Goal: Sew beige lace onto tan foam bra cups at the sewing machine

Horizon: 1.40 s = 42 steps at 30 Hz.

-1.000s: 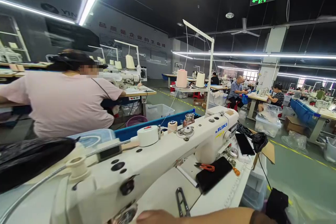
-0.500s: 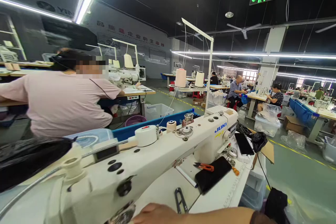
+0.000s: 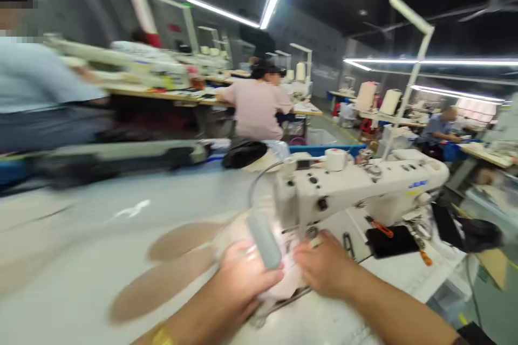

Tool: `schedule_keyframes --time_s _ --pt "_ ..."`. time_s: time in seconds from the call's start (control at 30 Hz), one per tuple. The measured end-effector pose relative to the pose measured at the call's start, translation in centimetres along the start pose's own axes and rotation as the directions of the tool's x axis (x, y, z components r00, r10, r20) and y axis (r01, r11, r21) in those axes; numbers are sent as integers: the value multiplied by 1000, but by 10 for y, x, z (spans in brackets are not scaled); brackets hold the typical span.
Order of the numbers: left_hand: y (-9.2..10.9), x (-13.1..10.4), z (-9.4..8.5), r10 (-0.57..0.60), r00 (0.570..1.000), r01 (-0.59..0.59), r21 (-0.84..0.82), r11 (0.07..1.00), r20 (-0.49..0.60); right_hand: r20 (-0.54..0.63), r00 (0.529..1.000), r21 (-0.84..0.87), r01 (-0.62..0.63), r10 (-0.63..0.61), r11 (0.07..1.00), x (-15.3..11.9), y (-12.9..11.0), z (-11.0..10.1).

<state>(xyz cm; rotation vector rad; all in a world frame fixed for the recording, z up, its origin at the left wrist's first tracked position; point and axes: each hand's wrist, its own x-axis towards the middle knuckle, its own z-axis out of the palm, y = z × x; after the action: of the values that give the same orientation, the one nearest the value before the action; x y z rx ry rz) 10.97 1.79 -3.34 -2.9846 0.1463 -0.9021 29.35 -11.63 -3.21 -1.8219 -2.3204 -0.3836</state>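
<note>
A white sewing machine [image 3: 364, 186] stands on the table, with both hands at its needle end. My left hand [image 3: 245, 272] is closed on pale pink fabric [image 3: 289, 283], beside a grey rounded part [image 3: 265, 242] of the machine. My right hand [image 3: 321, 264] has its fingers bent together at the fabric's right side, close under the machine; blur hides what lies between them. Two beige oval pieces [image 3: 162, 283] lie on the table to the left of my left hand.
Right of my right hand lie a black phone [image 3: 394, 242], orange-handled snips [image 3: 380, 226] and a dark metal clip [image 3: 348, 245]. A black bag [image 3: 245, 153] sits behind the table. A person in pink [image 3: 259, 99] and one in light blue [image 3: 40, 86] are beyond.
The view has swung left and down. My left hand has come into view with the fabric and oval pieces, and more of my right hand shows. The person in light blue has appeared at left.
</note>
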Motion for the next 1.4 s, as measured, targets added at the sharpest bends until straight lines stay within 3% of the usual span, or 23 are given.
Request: schedule_keyframes --time_s 0.1,0.2,0.4,0.67,0.87,1.0,1.2,1.4 --pt "8 -17 -12 -84 982 95 -60 994 169 -50 997 109 -48 54 993 -8 6 1" --pt "11 -11 -18 -105 970 126 -85 988 218 -57 997 183 -39 50 982 -12 9 4" --pt "17 -4 -20 -112 977 121 -35 992 182 -69 996 164 -50 62 985 -17 8 5" --pt "15 -2 -27 -136 959 130 41 991 250 -55 995 127 -70 77 989 -17 11 12" --pt "18 -2 -22 -154 961 143 64 988 230 -69 995 178 -60 73 982 -16 9 7" --pt "20 -3 -19 -180 963 171 60 983 201 -154 985 177 -56 84 983 -17 6 0" --pt "20 -4 -18 -200 957 187 81 979 209 -355 929 115 -64 101 991 -13 3 -5" --pt "20 -5 -18 -186 963 174 80 982 195 -357 926 138 -81 126 987 -11 5 -4"
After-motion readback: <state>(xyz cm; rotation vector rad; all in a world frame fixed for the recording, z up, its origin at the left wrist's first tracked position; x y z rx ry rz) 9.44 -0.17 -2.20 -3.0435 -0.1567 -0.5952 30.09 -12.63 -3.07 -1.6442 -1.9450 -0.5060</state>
